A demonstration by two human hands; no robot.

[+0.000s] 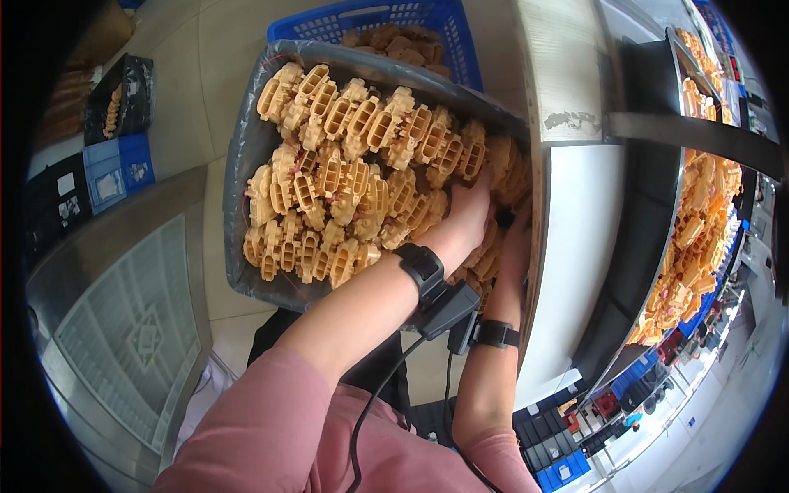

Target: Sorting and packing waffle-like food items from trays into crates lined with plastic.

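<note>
Left hand (468,209): down among the tan pieces at the tub's right end; fingertips were hidden, so whether it gripped a piece could not be told.
Right hand (516,240): just right of the left hand, close against the bench edge (534,164); mostly shadowed, fingers not resolved, grasp could not be told.
Tan pieces (358,185): slotted, ribbed bodies, packed on edge in about 3 rows, spreading left from the left hand; more lay beneath and around its fingers.
Grey tub (236,156): enclosed the rows; its far left wall stood well apart from both hands.
Blue basket (289,31): beyond the left hand, past the tub's far rim, with tan contents.
Tan heap (699,238): well right of the right hand, across the bench.
Stiffness: judged rigid; outlines were crisp and no piece appeared bent.
Weight: judged light to moderate for 1 piece; not measurable by eye.
Surface: looked matte, so probably not very slippery.
Fragility: thin slot walls and end lugs judged the likeliest to chip.
Best hold: judged to be the broad outer sides, fingers opposed across the body, lugs left free of neighbours.
</note>
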